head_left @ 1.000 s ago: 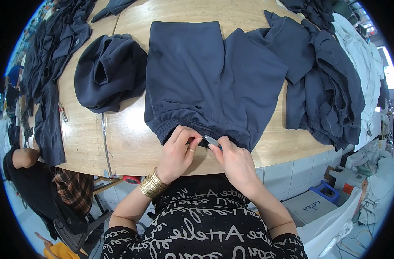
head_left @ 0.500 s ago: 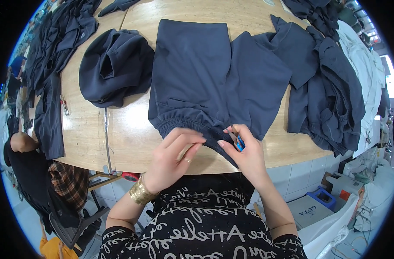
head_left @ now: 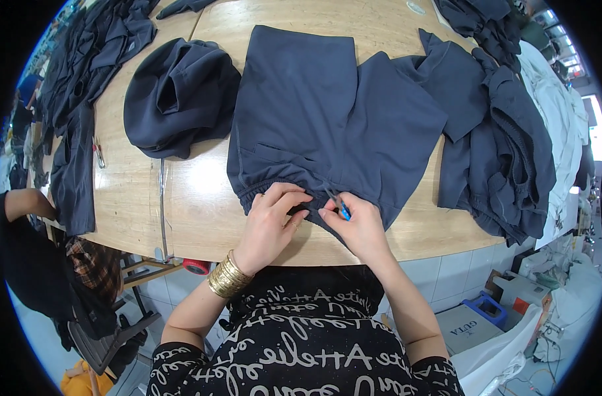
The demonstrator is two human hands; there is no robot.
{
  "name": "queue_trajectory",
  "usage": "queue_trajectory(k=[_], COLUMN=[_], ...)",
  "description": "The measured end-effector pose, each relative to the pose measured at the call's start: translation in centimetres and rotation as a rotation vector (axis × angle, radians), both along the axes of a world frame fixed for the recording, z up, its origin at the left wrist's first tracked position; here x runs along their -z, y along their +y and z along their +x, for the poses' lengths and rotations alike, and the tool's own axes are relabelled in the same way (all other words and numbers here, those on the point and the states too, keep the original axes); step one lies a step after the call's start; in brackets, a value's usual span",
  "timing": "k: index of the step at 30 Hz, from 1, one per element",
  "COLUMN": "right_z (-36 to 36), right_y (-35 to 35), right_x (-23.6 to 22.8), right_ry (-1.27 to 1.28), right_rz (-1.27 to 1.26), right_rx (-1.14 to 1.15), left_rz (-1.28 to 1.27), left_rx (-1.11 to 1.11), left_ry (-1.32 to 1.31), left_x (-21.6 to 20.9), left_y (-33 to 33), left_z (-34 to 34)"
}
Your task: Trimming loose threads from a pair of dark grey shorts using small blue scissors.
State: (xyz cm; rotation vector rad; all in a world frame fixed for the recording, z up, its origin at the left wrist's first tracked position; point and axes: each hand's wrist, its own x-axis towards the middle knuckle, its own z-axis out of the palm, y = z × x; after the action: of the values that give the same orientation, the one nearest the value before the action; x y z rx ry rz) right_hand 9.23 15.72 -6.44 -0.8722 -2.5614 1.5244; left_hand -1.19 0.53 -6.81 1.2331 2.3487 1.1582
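- Head view: your left hand point(head_left: 274, 218) pinches the gathered navy waistband point(head_left: 253, 195) at the near end of a dark navy cloth garment point(head_left: 301, 86), mid-way across the pale wooden table point(head_left: 198, 221).
- Your right hand point(head_left: 361, 226) clasps small blue-handled metal snips point(head_left: 344, 210), blades over the cloth.

dark navy-grey shorts point(head_left: 301, 99) lie spread on the counter point(head_left: 195, 228), wide legs pointing away, the gathered elastic waistband rumpled near the front edge. small blue-handled snips point(head_left: 345, 212) slant, blades toward the waistband.
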Motion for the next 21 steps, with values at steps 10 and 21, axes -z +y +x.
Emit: queue_trajectory(k=[10, 21], right_z=[-0.1, 2.1], right_y=[0.1, 0.6], right_x=[-2.1, -1.2], right_ry=[0.031, 0.005], right_rz=[-0.1, 0.711], right_rx=[-0.043, -0.235], left_rz=[0.105, 0.058], left_rx=[-0.002, -0.093], left_ry=[0.157, -0.233], left_x=[1.0, 0.3], left_y=[0.8, 0.8], left_z=[-0.1, -0.8])
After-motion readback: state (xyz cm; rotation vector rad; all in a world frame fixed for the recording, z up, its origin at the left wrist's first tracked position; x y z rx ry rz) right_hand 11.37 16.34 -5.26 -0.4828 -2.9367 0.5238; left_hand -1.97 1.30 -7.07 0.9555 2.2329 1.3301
